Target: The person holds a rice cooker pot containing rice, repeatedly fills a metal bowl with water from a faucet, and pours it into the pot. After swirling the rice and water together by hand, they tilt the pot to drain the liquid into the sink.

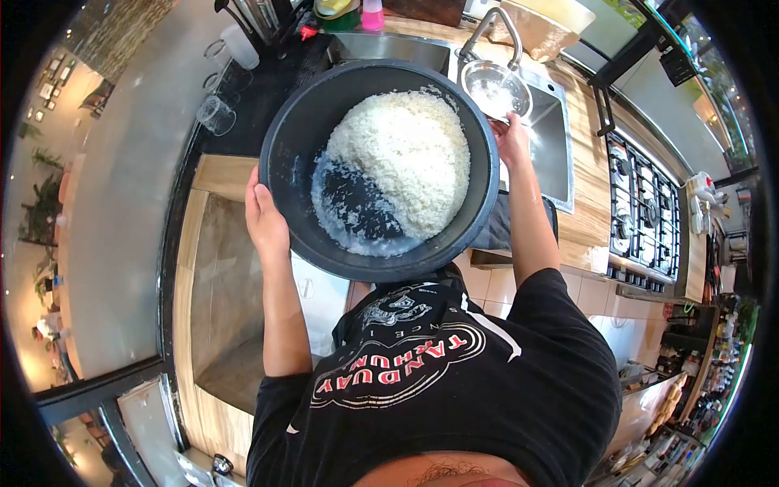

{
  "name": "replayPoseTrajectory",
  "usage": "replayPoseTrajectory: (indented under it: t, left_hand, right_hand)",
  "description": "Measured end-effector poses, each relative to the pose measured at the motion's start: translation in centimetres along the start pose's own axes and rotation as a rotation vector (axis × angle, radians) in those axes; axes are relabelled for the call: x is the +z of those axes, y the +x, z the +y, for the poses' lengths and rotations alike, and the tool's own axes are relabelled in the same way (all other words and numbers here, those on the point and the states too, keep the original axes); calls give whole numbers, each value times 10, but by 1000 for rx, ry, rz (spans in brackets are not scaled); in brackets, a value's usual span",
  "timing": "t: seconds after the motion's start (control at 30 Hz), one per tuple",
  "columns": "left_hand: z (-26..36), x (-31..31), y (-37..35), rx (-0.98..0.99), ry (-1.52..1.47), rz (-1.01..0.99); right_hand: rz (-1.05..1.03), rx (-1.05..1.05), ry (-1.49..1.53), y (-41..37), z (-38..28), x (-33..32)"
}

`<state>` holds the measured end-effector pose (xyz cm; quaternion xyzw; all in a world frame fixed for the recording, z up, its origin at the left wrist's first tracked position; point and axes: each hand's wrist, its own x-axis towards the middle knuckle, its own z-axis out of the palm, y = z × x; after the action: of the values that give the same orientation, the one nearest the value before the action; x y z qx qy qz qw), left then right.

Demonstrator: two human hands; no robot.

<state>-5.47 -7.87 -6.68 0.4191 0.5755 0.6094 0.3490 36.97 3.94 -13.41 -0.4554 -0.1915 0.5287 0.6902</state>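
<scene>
A large black tub [280, 162] holds a mound of white rice [406, 154], with cloudy water and loose grains on its left side. My left hand [266, 217] grips the tub's left wall, with the fingers partly hidden behind it. Beside the tub's right rim, my right hand [511, 140] is closed on the near edge of a shiny metal bowl [495, 88]. That bowl is below the curved faucet [513, 40], over the sink. Whether it rests on anything is hidden.
A steel sink [552, 134] lies at the right, with a gas stove [645, 203] further right. Clear glasses [217, 115] stand on the black counter at the left. A pink container [372, 15] is at the back. A dark cloth [493, 223] hangs by the tub.
</scene>
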Motion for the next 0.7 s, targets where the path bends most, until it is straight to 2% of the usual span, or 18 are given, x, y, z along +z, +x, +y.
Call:
replayPoseTrajectory:
  t: [0.7]
  left_hand:
    - [-2, -2, 0, 14, 31, 12]
  right_hand:
    - [-28, -18, 14, 1, 1, -5]
